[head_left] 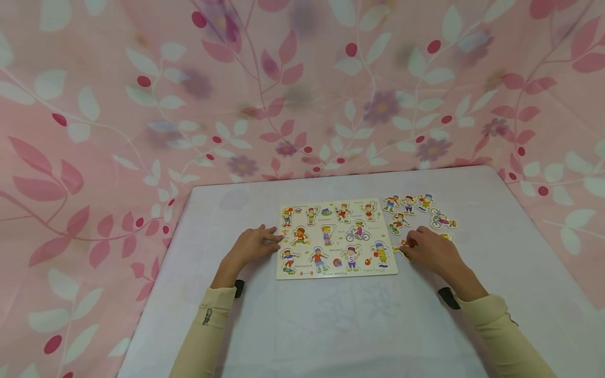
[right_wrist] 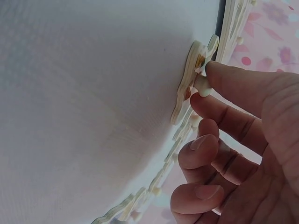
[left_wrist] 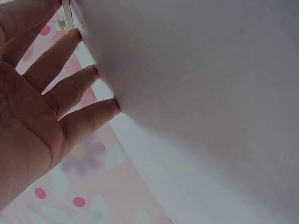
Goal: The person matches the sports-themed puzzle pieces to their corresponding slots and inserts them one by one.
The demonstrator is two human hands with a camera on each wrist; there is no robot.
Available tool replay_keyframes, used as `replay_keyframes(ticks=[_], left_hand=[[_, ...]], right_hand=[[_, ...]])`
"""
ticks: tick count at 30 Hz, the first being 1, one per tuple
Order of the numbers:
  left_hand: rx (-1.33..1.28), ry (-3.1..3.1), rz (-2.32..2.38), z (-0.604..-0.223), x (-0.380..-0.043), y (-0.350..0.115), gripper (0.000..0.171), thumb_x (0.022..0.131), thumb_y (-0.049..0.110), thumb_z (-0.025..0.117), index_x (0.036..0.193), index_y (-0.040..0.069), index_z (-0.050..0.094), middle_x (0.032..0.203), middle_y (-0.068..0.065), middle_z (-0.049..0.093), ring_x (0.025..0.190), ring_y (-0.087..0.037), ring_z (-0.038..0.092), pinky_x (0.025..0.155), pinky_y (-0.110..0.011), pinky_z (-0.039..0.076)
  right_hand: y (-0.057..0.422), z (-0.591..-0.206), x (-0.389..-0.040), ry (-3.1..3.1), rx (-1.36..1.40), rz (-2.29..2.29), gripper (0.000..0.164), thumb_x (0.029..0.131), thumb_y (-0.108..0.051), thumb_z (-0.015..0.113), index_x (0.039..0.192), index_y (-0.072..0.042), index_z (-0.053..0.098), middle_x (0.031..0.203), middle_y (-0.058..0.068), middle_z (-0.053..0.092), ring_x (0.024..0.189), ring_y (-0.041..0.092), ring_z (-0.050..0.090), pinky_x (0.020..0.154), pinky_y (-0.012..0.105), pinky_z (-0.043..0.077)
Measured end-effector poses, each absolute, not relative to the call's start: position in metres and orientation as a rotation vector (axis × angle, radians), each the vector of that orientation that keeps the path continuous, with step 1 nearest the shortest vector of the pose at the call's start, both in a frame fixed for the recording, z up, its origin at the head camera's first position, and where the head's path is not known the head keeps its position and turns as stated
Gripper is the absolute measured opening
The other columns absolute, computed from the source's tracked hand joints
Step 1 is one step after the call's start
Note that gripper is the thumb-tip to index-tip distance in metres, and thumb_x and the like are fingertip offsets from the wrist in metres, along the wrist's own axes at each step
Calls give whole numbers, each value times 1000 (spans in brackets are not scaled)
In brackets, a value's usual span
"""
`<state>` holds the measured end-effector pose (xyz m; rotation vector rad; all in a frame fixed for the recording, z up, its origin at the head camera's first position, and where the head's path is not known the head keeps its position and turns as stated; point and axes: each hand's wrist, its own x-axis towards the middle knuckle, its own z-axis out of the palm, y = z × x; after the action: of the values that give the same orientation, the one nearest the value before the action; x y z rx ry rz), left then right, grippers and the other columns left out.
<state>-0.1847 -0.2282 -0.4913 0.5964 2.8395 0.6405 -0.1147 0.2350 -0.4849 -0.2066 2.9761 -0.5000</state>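
sleeves: two cream ones, near left and near right.
flower cloth: pink, hanging on the far side.
table: white on top.
picture board: flat in the middle, with sporty kids on it.
left hand: fingers spread, gripping nothing, at the board's left edge.
right hand: thumb and pointing finger pinch the knob of a little piece.
other pieces: lying right of the board, mostly farther off than the right hand.
little piece: just right of the board, by its near right corner.
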Motion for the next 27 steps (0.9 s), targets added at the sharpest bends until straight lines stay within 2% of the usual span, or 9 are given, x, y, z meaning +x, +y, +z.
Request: replay_keyframes(ticks=[6,15,27], left_hand=[[587,2824,657,-490,-183,-227,34,86,28,78,119,21,73,138,-7,56,136,-38,41,109,-57,32],[579,2813,656,-488,-183,-227,34,87,28,77,120,22,72,137,-7,57,136,-39,41,109,-56,31],[566,2801,678,-488,-184,-228,34,87,28,77,120,21,73,138,-6,56,137,-38,39,110,-56,29]], right_hand=[[235,-484,-114,2981,-228,-504,20,88,-30,76,88,-13,65,86,3,54,69,18,49,55,32,41],[241,-482,-115,3017,-247,-485,21,87,-27,77,95,-10,68,90,4,57,72,18,53,58,36,48],[227,-473,-125,3055,-405,-522,20,88,-28,76,96,-12,67,90,2,55,71,15,50,55,31,43]])
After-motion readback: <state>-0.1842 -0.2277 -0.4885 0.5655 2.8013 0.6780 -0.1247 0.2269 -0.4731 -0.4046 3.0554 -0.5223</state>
